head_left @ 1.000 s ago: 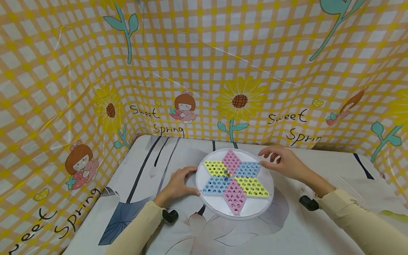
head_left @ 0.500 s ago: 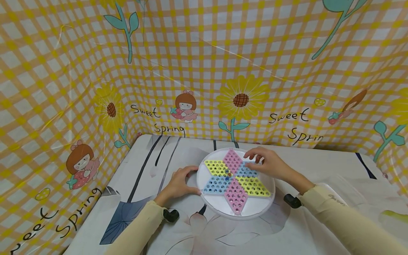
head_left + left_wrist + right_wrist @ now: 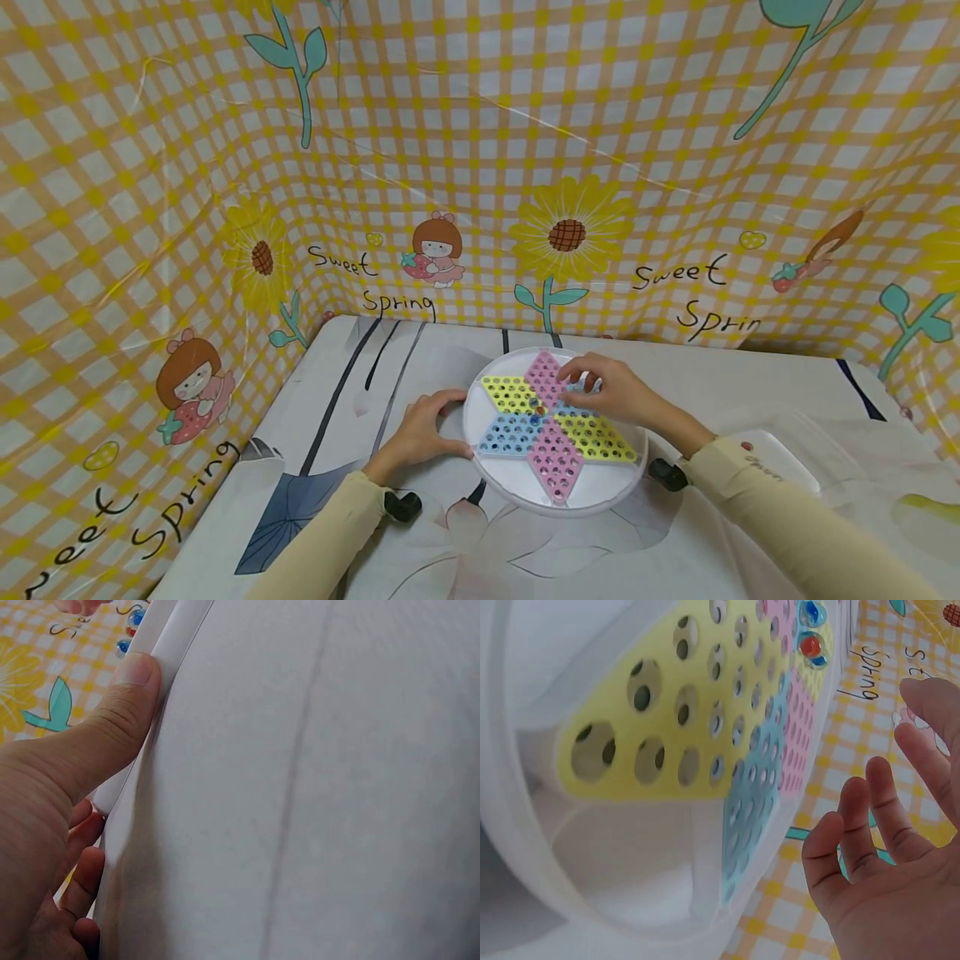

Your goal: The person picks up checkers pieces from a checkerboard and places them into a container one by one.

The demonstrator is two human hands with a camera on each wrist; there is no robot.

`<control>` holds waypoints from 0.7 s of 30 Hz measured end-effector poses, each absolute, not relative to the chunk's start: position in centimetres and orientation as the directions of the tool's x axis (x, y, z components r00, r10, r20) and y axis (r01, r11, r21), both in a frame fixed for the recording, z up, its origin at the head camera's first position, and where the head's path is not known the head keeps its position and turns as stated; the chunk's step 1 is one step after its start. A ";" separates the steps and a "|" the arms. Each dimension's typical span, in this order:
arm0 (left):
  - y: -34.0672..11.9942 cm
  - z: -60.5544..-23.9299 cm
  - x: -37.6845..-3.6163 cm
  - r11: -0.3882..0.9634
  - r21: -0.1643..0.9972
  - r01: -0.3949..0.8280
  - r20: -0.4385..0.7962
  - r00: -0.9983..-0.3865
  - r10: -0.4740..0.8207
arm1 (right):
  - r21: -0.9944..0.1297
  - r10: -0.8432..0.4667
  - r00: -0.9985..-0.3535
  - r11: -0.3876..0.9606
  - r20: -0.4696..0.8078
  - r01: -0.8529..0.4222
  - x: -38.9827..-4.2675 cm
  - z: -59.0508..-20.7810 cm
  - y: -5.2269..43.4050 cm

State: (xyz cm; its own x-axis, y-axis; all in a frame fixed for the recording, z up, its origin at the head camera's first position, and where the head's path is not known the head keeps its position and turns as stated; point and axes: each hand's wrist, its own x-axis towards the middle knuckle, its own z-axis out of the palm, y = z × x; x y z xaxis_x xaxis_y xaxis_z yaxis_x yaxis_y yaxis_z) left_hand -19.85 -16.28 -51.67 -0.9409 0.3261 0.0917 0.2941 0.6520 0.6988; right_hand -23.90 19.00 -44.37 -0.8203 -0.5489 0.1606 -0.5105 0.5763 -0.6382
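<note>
A round white board point(image 3: 517, 492) lies on the table, carrying a star of pink, yellow and blue diamonds full of holes. A few marbles point(image 3: 536, 410) sit at the star's centre; the right wrist view shows a red one point(image 3: 811, 646) and a blue one point(image 3: 811, 612). My left hand point(image 3: 420, 433) grips the board's left rim point(image 3: 161, 645), thumb point(image 3: 112, 720) on top and fingers curled beneath. My right hand point(image 3: 607, 396) hovers over the far blue and pink diamonds. Its fingers point(image 3: 855, 825) are spread and loosely bent, holding nothing I can see.
Checked yellow cloth with sunflowers point(image 3: 567, 233) walls the table on the left, back and right. The table cover point(image 3: 360, 392) is pale with dark lines. A translucent plastic thing point(image 3: 780, 458) lies at the right, close behind my right forearm.
My right hand has moved left, from the board's far right rim to above the star's upper diamonds. The left hand and the board have stayed put.
</note>
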 end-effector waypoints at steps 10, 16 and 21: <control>-16.3 -51.7 -19.8 0.654 0.697 0.295 0.093 -0.941 0.325 | -0.643 -0.555 -0.826 0.598 0.099 -0.479 -23.7 -45.3 17.5; -16.3 -51.6 -19.7 0.653 0.701 0.285 0.084 -0.943 0.321 | -0.651 -0.571 -0.817 0.594 0.074 -0.474 -23.6 -46.0 16.9; -16.3 -51.7 -19.8 0.650 0.701 0.295 0.090 -0.940 0.329 | -0.662 -0.574 -0.818 0.601 0.034 -0.448 -23.7 -46.5 16.6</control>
